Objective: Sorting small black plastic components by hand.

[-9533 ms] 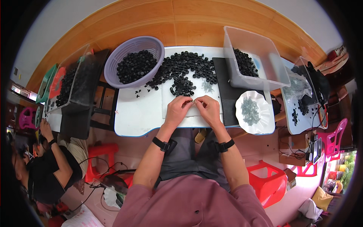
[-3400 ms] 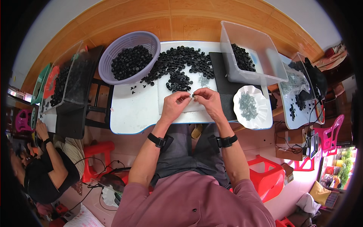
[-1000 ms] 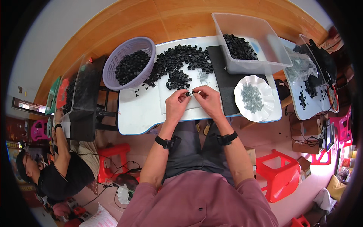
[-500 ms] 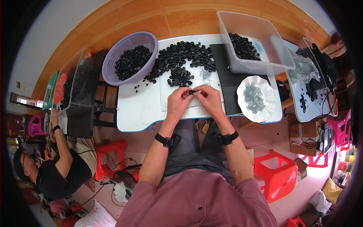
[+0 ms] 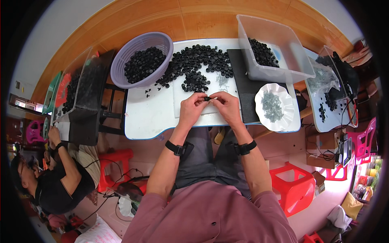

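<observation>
Both hands (image 5: 208, 106) stayed pinching a black cap (image 5: 207, 98) near the heaped caps (image 5: 194, 67).

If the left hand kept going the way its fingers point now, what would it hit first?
The left hand points up and to the right, so it would first meet the small black cap pinched between both hands. Beyond that, probably the right hand, whose fingertips close on the cap from the other side.

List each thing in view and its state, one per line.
Left hand: pinching small black cap.
Right hand: pinching the same cap.
Purple basket: holds black caps.
Clear bin: partly filled.
White dish: holds small grey parts.
</observation>
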Tool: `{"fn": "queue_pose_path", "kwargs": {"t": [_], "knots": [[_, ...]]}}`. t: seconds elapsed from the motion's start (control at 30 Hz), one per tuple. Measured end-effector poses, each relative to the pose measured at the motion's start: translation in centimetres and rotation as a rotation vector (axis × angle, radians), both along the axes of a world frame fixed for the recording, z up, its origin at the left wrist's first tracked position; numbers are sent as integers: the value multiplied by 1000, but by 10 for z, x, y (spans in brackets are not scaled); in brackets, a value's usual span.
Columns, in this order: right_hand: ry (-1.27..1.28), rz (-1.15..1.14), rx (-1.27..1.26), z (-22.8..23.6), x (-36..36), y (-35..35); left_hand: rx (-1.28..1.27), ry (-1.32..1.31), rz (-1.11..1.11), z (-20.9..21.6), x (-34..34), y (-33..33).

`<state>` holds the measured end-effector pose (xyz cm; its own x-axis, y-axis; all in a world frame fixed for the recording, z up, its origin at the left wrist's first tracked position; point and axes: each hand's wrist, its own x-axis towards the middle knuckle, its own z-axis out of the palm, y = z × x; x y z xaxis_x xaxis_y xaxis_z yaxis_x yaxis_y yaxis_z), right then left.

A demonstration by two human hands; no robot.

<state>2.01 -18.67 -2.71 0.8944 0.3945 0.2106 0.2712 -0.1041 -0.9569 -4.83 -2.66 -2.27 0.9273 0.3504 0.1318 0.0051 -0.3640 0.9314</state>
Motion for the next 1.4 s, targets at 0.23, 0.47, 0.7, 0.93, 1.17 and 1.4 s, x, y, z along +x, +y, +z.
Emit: {"fn": "queue_pose_path", "kwargs": {"t": [0.23, 0.47, 0.7, 0.93, 1.17, 1.4], "knots": [[-87, 37, 60, 1, 1, -1, 4, 5, -14, 1, -1, 0], [43, -11, 47, -1, -1, -1, -24, -4, -27, -3, 1, 1], [16, -1, 85, -4, 1, 1, -41, -22, -31, -7, 1, 2], [6, 7, 71, -7, 4, 0, 72, -81, -13, -8, 0, -3], [9, 24, 74, -5, 4, 0, 114, -124, -11, -10, 1, -3], [-75, 23, 51, -2, 3, 1, 126, -140, -20, -10, 0, -3]]}}
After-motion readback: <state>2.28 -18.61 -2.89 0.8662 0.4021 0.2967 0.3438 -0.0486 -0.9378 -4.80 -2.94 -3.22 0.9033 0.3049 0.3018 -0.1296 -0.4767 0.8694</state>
